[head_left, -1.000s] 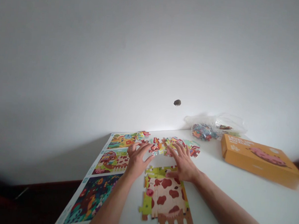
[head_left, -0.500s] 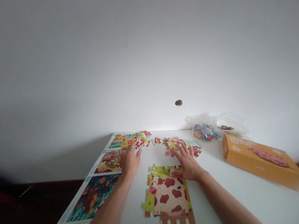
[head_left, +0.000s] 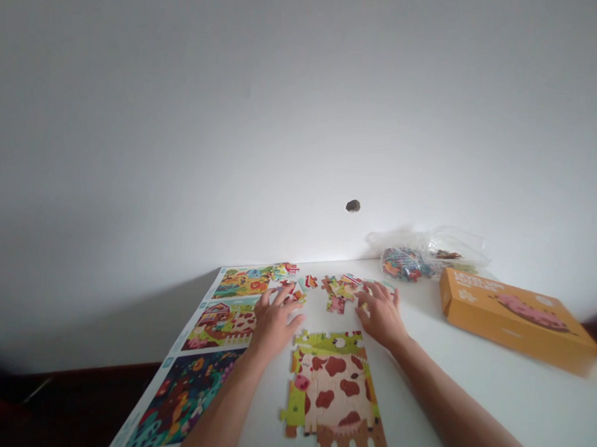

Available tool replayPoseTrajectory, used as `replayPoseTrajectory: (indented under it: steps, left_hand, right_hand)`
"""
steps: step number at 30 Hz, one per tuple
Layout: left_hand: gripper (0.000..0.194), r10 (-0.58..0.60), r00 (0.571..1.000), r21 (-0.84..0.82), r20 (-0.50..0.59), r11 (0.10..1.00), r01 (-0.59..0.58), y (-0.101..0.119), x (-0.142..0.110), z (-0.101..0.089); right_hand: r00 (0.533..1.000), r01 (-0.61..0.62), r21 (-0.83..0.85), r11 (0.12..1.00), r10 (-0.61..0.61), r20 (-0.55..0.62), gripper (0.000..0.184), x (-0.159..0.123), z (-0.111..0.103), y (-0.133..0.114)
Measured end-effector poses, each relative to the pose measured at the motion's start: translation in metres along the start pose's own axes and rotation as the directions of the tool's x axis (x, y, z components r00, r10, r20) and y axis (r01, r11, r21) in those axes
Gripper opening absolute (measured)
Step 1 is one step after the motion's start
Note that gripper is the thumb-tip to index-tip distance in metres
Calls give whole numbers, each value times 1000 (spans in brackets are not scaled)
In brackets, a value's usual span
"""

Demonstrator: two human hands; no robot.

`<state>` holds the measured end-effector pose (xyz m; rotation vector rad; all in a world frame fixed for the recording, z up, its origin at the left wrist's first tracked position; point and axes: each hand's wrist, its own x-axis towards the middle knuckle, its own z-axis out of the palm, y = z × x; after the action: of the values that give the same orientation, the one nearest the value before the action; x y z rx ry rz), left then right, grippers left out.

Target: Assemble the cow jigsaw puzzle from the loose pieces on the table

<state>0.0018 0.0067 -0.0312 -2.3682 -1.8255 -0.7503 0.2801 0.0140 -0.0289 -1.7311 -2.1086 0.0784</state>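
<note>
My left hand (head_left: 276, 322) is over loose jigsaw pieces (head_left: 299, 295) with its fingers spread, next to the right edge of the picture sheet (head_left: 229, 316). On the other side, my right hand (head_left: 381, 314) reaches over a second group of jigsaw pieces (head_left: 339, 292), fingers apart and partly bent. Whether its fingertips touch a piece I cannot tell. Between my forearms lies a partly joined cow puzzle (head_left: 337, 389), showing a spotted cow, green grass and a white fence. A single red piece (head_left: 311, 281) sits between the two loose groups.
An orange puzzle box (head_left: 516, 318) lies at the right on the white table (head_left: 420, 390). Clear plastic bags (head_left: 430, 254) with more pieces rest against the wall (head_left: 282, 149) at the back. The wall has a dark hole (head_left: 353, 206).
My left hand has moved right, off the sheet's middle picture. My right hand has shifted right and off the cow puzzle's top edge, uncovering it. The view has turned slightly.
</note>
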Motion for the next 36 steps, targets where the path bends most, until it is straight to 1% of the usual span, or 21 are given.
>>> replayPoseTrajectory:
  steps: [1, 3, 5, 6, 8, 10, 14, 16, 20, 23, 27, 33, 36]
  left_hand:
    - [20, 91, 995, -51, 40, 995, -89, 3, -1, -1]
    - [24, 246, 960, -162, 134, 961, -224, 11, -4, -4]
    - [32, 332, 917, -246, 220, 929, -277, 19, -6, -5]
    - [35, 348, 903, -273, 253, 921, -278, 22, -7, -6]
    - [39, 344, 889, -304, 303, 919, -252, 25, -8, -7]
    - [42, 315, 886, -318, 340, 925, -207, 26, -7, -9]
    - [43, 292, 878, -328, 380, 930, -167, 26, -6, -12]
    - [43, 288, 875, -323, 388, 932, -164, 27, -6, -13]
    - [43, 288, 871, -312, 398, 935, -167, 27, -5, -14]
    - [46, 296, 867, -315, 402, 933, -173, 26, -5, -13]
    - [47, 304, 869, -316, 390, 931, -184, 24, -6, -10]
    - [48, 294, 874, -307, 388, 935, -178, 23, -6, -8]
    - [49, 295, 878, -307, 378, 934, -182, 21, -7, -7]
  right_hand:
    - [997, -65, -5, 998, 65, -32, 35, 2, -1, 5]
    - [986, -157, -1, 988, 157, -56, 33, 6, -3, 16]
    - [978, -203, 8, 979, 203, -36, 33, 8, -6, 23]
    - [976, -215, 11, 976, 216, -23, 33, 9, -6, 26]
    - [972, -233, 15, 972, 234, -7, 32, 10, -6, 29]
    - [970, -243, 19, 970, 243, 3, 32, 11, -4, 30]
    - [970, -243, 41, 969, 241, 32, 37, 14, 0, 33]
    - [974, -223, 61, 973, 220, 50, 40, 15, 2, 37]
    - [987, -148, 110, 983, 139, 83, 47, 19, 5, 44]
    - [987, -156, 117, 981, 150, 58, 52, 20, 6, 49]
    - [981, -194, 129, 972, 194, 11, 49, 21, 7, 50]
    - [991, -133, 156, 979, 131, 20, 44, 22, 13, 42]
    - [990, -132, 146, 981, 139, -39, 42, 23, 10, 41]
